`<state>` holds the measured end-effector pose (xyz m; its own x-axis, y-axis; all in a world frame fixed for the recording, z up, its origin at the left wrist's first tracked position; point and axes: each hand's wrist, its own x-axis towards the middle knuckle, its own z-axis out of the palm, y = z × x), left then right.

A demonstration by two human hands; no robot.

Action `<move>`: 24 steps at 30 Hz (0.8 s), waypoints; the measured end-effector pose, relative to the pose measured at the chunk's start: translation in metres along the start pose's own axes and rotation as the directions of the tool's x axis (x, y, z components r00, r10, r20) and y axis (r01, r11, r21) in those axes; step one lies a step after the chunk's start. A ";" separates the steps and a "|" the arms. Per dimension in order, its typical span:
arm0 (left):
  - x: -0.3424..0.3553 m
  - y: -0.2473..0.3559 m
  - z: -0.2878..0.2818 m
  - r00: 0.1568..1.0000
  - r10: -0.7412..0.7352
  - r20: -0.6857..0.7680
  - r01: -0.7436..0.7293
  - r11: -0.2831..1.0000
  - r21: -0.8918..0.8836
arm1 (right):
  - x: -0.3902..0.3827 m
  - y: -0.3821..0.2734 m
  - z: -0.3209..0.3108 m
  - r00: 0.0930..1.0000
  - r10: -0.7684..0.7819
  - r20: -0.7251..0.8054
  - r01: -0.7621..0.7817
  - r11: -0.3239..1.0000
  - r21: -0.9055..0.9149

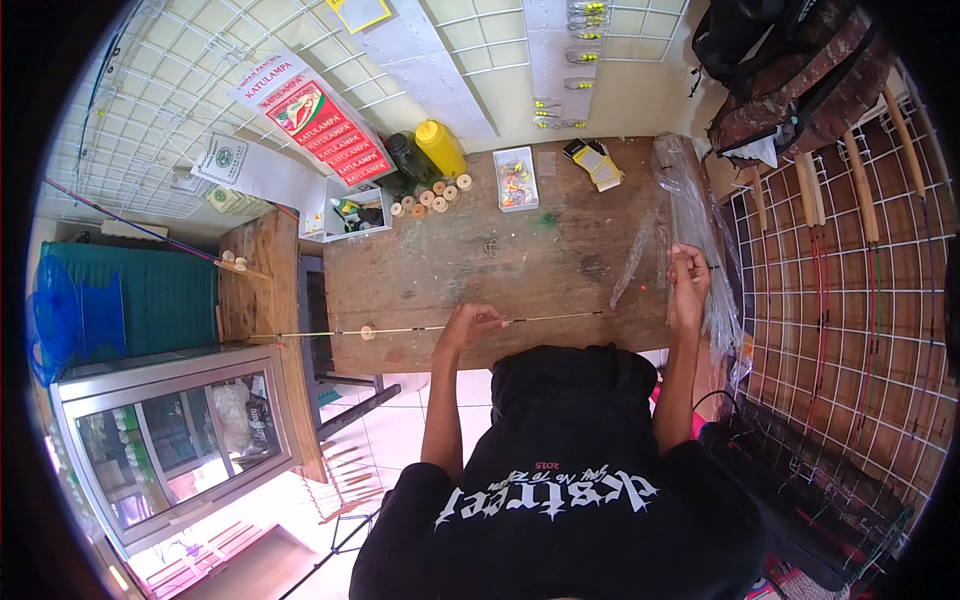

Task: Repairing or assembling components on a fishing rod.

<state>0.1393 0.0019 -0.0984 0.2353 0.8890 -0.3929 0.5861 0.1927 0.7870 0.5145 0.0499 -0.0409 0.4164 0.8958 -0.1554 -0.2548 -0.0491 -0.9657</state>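
Observation:
A thin yellowish fishing rod (420,329) with dark bands lies level along the table's near side, its tip pointing right. My left hand (470,325) is closed on it, thumb and fingers pinching it a little way back from the tip. To the right and apart from the rod, my right hand (688,280) is raised with its fingers pinched together; whatever they hold is too small to make out. A wooden ring-shaped piece (367,332) sits at the rod left of my left hand.
On the wooden table (430,270) are wooden spools (432,197), a yellow bottle (440,150), a white box of small parts (516,180) and clear plastic sleeves (690,200). A wire rack with rods (820,300) stands right; a glass cabinet (180,440) stands left.

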 end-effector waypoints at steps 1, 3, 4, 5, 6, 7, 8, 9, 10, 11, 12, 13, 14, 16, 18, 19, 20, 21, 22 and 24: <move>0.000 0.005 0.000 1.000 0.002 0.004 -0.002 1.000 0.000 | 0.000 0.001 -0.001 1.000 -0.001 -0.005 0.001 1.000 -0.001; 0.000 0.015 -0.001 0.998 -0.002 -0.069 -0.001 0.999 -0.054 | 0.001 0.002 -0.003 1.000 -0.001 -0.001 0.001 1.000 -0.029; -0.001 0.012 -0.001 0.998 -0.004 -0.070 0.000 0.999 -0.053 | 0.001 0.003 -0.003 1.000 0.000 0.000 0.000 1.000 -0.027; -0.002 0.008 -0.003 0.989 0.004 -0.147 -0.016 0.997 -0.079 | 0.001 0.004 -0.003 1.000 0.003 0.030 -0.002 0.999 -0.038; -0.004 0.004 -0.005 0.975 0.011 -0.223 -0.034 0.994 -0.102 | 0.001 0.005 -0.003 0.998 0.007 0.059 -0.004 0.999 -0.049; -0.005 0.004 -0.007 0.975 0.012 -0.221 -0.035 0.994 -0.102 | 0.001 0.005 -0.003 0.998 0.007 0.057 -0.004 0.999 -0.049; -0.006 0.003 -0.009 0.950 0.004 -0.313 -0.060 0.984 -0.167 | 0.000 0.005 -0.002 0.998 0.015 0.056 -0.012 0.998 -0.057; -0.007 0.002 -0.012 0.916 -0.010 -0.402 -0.090 0.969 -0.228 | -0.001 0.005 -0.002 0.998 0.024 0.056 -0.021 0.998 -0.066; -0.009 -0.002 -0.015 0.915 -0.011 -0.403 -0.089 0.970 -0.228 | -0.001 0.006 -0.002 0.998 0.025 0.057 -0.021 0.998 -0.065; -0.012 -0.006 -0.020 0.893 -0.057 -0.446 -0.090 0.950 -0.300 | -0.001 0.007 -0.001 0.997 0.029 0.073 -0.024 0.997 -0.075; -0.014 -0.010 -0.023 0.868 -0.106 -0.485 -0.094 0.924 -0.371 | -0.001 0.008 -0.001 0.995 0.034 0.090 -0.026 0.996 -0.084; -0.016 -0.010 -0.025 0.867 -0.109 -0.486 -0.092 0.924 -0.372 | -0.002 0.008 0.000 0.995 0.036 0.092 -0.028 0.996 -0.085; -0.017 -0.010 -0.027 0.841 -0.106 -0.531 -0.152 0.895 -0.419 | -0.004 0.008 0.002 0.992 0.058 0.111 -0.047 0.993 -0.105; -0.020 -0.013 -0.030 0.810 -0.110 -0.576 -0.211 0.862 -0.461 | -0.007 0.010 0.005 0.988 0.083 0.131 -0.066 0.990 -0.126; -0.023 -0.017 -0.032 0.773 -0.148 -0.617 -0.165 0.892 -0.421 | -0.010 0.020 0.008 0.978 0.068 0.199 -0.032 0.984 -0.176; -0.023 -0.019 -0.032 0.772 -0.150 -0.617 -0.165 0.891 -0.422 | -0.011 0.026 0.009 0.977 0.069 0.201 -0.033 0.984 -0.177; -0.023 -0.020 -0.032 0.764 -0.148 -0.628 -0.165 0.896 -0.412 | -0.012 0.033 0.012 0.969 0.045 0.245 0.003 0.982 -0.191; -0.023 -0.021 -0.031 0.756 -0.146 -0.638 -0.165 0.901 -0.401 | -0.014 0.038 0.012 0.957 0.021 0.288 0.040 0.978 -0.203; -0.023 -0.023 -0.030 0.754 -0.150 -0.640 -0.163 0.900 -0.403 | -0.018 0.035 0.018 0.956 0.024 0.292 0.038 0.978 -0.205; -0.024 -0.025 -0.027 0.751 -0.140 -0.645 -0.123 0.931 -0.345 | -0.026 0.030 0.029 0.906 0.138 0.399 0.064 0.889 -0.453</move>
<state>0.0984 -0.0134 -0.0957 -0.4053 0.9088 -0.0985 0.2492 0.2135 0.9446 0.4709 0.0375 -0.0601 -0.0060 0.9814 -0.1916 0.1957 -0.1868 -0.9627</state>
